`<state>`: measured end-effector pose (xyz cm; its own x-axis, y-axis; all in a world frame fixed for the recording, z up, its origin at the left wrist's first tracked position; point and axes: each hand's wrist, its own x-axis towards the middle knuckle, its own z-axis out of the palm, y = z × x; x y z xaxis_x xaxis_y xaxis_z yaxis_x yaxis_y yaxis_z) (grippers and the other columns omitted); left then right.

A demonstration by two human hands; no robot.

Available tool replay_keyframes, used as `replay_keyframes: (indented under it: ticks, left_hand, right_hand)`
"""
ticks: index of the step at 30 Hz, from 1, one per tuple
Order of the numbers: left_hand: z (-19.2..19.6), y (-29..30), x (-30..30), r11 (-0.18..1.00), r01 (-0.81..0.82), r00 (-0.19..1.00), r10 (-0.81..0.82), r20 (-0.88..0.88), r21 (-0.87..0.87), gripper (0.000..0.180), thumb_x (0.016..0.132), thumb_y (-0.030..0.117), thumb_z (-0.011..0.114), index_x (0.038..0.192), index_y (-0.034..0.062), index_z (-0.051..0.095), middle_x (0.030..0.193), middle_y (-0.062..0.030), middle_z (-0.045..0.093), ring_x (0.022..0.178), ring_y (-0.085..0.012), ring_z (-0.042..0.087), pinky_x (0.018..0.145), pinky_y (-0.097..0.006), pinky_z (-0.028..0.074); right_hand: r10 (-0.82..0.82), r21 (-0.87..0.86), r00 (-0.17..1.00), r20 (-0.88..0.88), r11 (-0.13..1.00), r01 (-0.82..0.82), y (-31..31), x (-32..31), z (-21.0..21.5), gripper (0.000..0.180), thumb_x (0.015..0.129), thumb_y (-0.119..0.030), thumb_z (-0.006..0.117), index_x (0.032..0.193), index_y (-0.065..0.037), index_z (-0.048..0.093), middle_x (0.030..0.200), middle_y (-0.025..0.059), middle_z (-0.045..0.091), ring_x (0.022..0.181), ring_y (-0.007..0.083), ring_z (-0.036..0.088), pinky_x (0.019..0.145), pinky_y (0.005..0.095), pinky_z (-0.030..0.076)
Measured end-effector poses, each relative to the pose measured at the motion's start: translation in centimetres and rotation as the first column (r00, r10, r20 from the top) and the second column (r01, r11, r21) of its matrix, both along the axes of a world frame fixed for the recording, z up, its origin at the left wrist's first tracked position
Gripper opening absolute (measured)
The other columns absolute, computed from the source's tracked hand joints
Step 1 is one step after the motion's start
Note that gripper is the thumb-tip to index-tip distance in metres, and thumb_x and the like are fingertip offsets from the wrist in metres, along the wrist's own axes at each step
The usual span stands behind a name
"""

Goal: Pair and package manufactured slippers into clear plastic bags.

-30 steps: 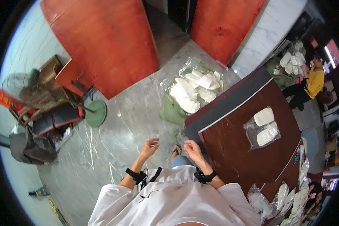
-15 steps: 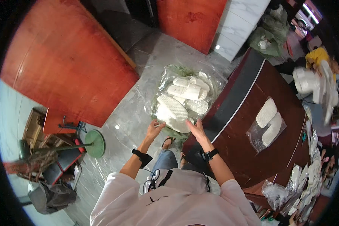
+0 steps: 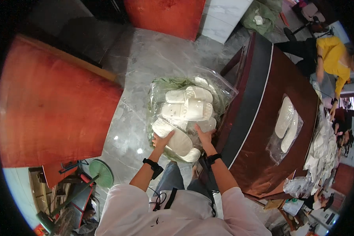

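Your left grip (image 3: 161, 142), the nearer, has its thumb over the white slipper (image 3: 180, 142), which slants lengthwise down rightward; its hold cannot be told. Your right grip (image 3: 204, 136) is spread, apparently empty.

Slippers (image 3: 196, 110) in bag (image 3: 158, 86), left of table (image 3: 255, 153)

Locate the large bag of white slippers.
Head view, centre: the large bag sits on the grey floor, just left of the brown table, with left hand and right hand at its near end.
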<state>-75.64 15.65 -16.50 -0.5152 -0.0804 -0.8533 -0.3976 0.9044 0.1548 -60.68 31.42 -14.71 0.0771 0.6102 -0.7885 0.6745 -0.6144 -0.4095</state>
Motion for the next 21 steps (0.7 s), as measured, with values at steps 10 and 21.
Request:
replay_keyframes:
  ticks: [10, 21]
  left_hand:
    - [-7.4, -4.1, -3.6, 0.843, -0.171, 0.971, 0.056, 0.233, 0.51, 0.117, 0.058, 0.05, 0.085, 0.143, 0.0067, 0.018, 0.133, -0.0198, 0.043, 0.128, -0.0331, 0.037, 0.104, -0.052, 0.034]
    - [-2.4, -2.4, -3.2, 0.795, -0.519, 0.796, 0.315, 0.518, 0.314, 0.105, 0.065, 0.029, 0.086, 0.139, 0.0156, 0.013, 0.131, -0.013, 0.044, 0.113, -0.0327, 0.052, 0.082, -0.059, 0.048]
  right_hand:
    - [0.063, 0.227, 0.98, 0.186, 0.968, -0.105, -2.9, -0.6, -3.3, 0.116, 0.064, -0.047, 0.08, 0.137, 0.014, 0.013, 0.136, 0.0301, 0.029, 0.127, 0.0372, 0.034, 0.102, 0.0405, 0.034]
    - [-0.036, 0.31, 0.995, -0.089, 0.949, 0.062, -3.2, 0.7, -5.1, 0.125, 0.061, -0.053, 0.08, 0.146, -0.002, 0.004, 0.148, 0.0261, 0.009, 0.139, 0.0385, 0.008, 0.111, 0.0462, 0.018]
